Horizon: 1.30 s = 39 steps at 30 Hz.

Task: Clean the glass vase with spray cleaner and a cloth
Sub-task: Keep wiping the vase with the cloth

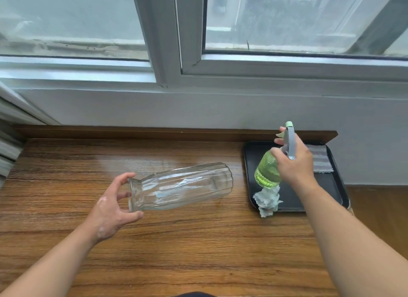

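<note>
Two hands are busy, one thing apiece. The left hand (pixel 110 210) has thumb and fingers curled round the mouth of the glass vase (pixel 183 186), which lies on its side at the middle of the wooden table (pixel 176 241), base pointing far and right. That grip looks meant to stop the ribbed glass rolling and to offer its long flank to the spray. Whether the base rests on the wood is hard to tell.

Over on the right, the right hand (pixel 294 162) is clamped round the neck of the green spray bottle (pixel 268 170), fingertips out by the trigger. The bottle is tilted above the black tray (pixel 326 190), apart from the vase. Just beneath it a crumpled grey cloth (pixel 268 200) spills over the tray's near-left edge, handy for wiping. A folded striped cloth (pixel 320 159) lies at the tray's far right. Bare wood lies between bottle and vase, so the path across looks open.
</note>
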Available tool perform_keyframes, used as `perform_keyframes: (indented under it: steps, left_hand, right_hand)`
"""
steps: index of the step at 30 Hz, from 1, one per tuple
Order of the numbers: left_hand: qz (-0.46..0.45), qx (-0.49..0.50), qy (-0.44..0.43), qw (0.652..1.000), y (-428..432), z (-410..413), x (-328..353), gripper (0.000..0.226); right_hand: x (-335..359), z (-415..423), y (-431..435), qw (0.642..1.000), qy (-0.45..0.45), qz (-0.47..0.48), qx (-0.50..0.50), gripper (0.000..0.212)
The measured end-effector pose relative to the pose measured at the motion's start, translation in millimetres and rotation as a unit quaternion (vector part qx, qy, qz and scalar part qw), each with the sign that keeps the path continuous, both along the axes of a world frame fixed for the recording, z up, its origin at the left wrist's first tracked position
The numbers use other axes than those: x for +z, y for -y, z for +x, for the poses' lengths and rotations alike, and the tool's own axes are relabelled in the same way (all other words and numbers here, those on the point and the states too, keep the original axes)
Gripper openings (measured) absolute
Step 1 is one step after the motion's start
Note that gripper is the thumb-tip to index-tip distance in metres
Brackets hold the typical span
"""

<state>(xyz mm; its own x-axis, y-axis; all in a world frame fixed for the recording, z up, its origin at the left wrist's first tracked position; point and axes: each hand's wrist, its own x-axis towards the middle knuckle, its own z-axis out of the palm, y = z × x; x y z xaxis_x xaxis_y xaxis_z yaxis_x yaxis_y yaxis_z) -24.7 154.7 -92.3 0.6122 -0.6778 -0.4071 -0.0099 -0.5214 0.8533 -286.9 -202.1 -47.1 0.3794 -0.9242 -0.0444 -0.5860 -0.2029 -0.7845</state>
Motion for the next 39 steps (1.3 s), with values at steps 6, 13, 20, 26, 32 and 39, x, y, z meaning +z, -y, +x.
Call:
perform_keyframes:
  steps: [6,13,20,26,32,39]
  left_hand:
    - [0.044,-0.023,0.042,0.998,4.6,-1.9,2.1,0.12]
    - [0.063,-0.025,0.039,0.997,6.5,1.0,0.5,0.112]
    - [0.056,-0.022,-0.003,0.998,13.2,1.3,3.0,0.113]
    - [0.05,-0.022,-0.027,0.998,18.0,-1.1,9.5,0.115]
    - [0.059,-0.018,-0.032,0.998,16.5,-0.4,10.3,0.115]
    - [0.037,0.004,-0.027,0.999,14.8,-2.6,0.6,0.088]
  right_hand:
    - [-45.1,28.5,27.3,0.998,0.042,-0.003,-0.056,0.027]
    - [-76.6,31.3,40.6,0.997,0.057,-0.016,-0.055,0.022]
    - [-92.6,-6.4,25.1,0.995,-0.014,0.065,-0.08,0.102]
    - [-142.9,-50.1,-33.7,0.963,-0.251,0.083,-0.053,0.071]
    - [-128.9,-44.5,-33.5,0.973,-0.21,0.082,-0.045,0.044]
    - [-57.4,-30.6,-72.7,0.96,0.085,0.266,-0.035,0.053]
